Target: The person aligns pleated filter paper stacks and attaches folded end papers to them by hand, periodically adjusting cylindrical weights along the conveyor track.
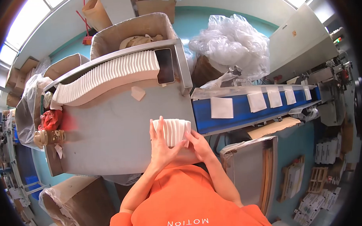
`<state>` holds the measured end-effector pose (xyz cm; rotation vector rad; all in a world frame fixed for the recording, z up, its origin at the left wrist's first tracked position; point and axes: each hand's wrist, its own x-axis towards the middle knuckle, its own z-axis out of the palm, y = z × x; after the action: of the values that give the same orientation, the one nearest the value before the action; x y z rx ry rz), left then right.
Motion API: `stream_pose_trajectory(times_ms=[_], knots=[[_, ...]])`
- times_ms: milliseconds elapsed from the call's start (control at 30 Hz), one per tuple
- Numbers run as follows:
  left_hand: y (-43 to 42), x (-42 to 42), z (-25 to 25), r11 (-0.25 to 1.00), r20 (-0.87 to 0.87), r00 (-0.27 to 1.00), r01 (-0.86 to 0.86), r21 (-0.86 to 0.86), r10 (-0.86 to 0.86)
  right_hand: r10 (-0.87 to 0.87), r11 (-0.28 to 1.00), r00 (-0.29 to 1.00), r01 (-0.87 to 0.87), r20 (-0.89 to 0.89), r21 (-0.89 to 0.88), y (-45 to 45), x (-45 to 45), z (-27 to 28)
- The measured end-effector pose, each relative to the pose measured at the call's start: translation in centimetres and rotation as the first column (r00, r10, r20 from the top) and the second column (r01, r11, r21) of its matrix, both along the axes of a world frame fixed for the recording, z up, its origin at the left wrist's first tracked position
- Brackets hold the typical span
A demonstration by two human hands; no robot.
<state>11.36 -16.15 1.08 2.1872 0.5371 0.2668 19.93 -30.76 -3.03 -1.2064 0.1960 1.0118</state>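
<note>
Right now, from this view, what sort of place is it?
Probably a factory packing room: flat white pieces lie on a blue conveyor belt, and a long row of similar pieces stands on a metal table.

Stack point(171, 132) matt, paper-like; tbl point(110, 135) smooth mtl; bags point(232, 43) plstc.

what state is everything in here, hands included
held white stack: pieces pressed together
left hand: gripping the stack's left side
right hand: gripping its right side
long white row: packed upright, curving
blue belt: carrying five spaced white squares; running or stopped, can't tell
jar: lid on
red plastic: crumpled
cardboard box: open-topped
clear plastic: heaped, crumpled
</note>
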Motion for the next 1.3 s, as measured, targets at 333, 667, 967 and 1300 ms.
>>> stream_pose_trajectory(times_ms=[333,667,967,1300], knots=[[0.2,-0.2,-1.6,0.946,0.01,0.998,-0.058,-0.32,0.065,-0.259,0.965,0.963,0.261,0.07,-0.024,0.0,0.9,0.0],[0.4,-0.4,-0.4,0.915,-0.049,0.996,-0.084,-0.394,0.07,0.158,0.969,0.972,-0.12,0.172,-0.217,0.4,-0.6,1.3],[0.2,-0.2,-0.4,0.894,-0.043,0.994,-0.11,-0.434,0.101,-0.021,0.997,0.999,0.024,0.035,-0.077,0.4,-0.1,-0.5],[0.3,0.1,-0.5,0.817,-0.11,0.994,-0.061,-0.573,-0.003,0.115,0.975,0.892,-0.017,0.438,-0.222,1.8,-0.2,0.9]])
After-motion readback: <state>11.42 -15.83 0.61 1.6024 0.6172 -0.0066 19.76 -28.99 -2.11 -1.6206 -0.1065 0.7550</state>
